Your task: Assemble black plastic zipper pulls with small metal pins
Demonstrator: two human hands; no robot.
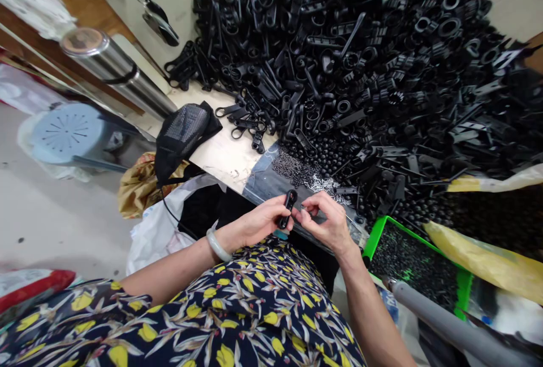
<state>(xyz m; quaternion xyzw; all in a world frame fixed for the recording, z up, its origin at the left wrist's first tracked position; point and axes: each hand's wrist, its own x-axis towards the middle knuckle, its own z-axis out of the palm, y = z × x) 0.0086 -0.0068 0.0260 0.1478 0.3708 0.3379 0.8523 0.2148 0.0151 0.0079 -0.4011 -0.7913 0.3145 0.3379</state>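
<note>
My left hand (pixel 265 221) holds a black plastic part (pixel 287 209) upright between thumb and fingers. Just right of it, my right hand (pixel 326 219) pinches something tiny near the part; it is too small to name. Both hands are above the table's front edge, over my lap. Beyond them lie small silvery pins (pixel 326 185), little dark pieces (pixel 289 164) and black balls (pixel 328 155) on a dark mat (pixel 259 181).
A large heap of black plastic parts (pixel 297 44) covers the table's back and right. A green tray (pixel 375 235) of small black pieces stands at right, beside a yellow bag (pixel 483 259). At left are a steel flask (pixel 123 73), black mesh pouch (pixel 186 129) and blue stool (pixel 68 132).
</note>
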